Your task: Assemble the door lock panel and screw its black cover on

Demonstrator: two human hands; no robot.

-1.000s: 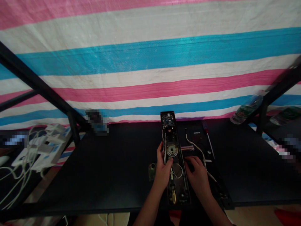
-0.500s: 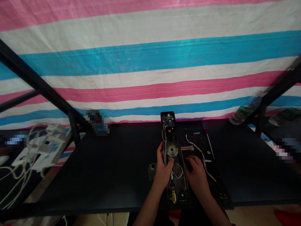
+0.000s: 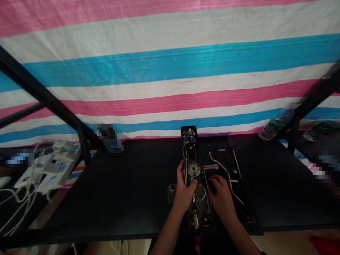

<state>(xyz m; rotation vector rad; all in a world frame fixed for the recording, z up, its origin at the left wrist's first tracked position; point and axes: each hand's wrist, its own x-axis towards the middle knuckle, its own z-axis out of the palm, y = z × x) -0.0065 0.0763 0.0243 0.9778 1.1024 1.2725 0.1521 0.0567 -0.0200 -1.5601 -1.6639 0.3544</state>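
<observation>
A long, narrow electronic door lock housing (image 3: 198, 177) lies open-side up before me, tilted slightly, its far end by the striped sheet. Inside are a circuit board (image 3: 189, 134), a round metal disc, thin white wires and a brass-coloured cylinder (image 3: 196, 220). My left hand (image 3: 184, 191) grips the housing from the left, thumb over its inside and fingers along the outer edge. My right hand (image 3: 221, 194) is at the right edge, fingers curled inward; their tips and anything between them are hard to see. Left of my left wrist sits a small metal part (image 3: 171, 193).
Right of the housing are a dark panel (image 3: 221, 156), a white cable (image 3: 225, 170) and a screwdriver (image 3: 234, 152). A plastic bottle (image 3: 273, 127) leans at the back right. White chargers and cables (image 3: 53, 163) lie on the left, beyond a black metal frame (image 3: 83, 145).
Hardly anything differs. The view has shifted very slightly; both hands keep their places at the housing.
</observation>
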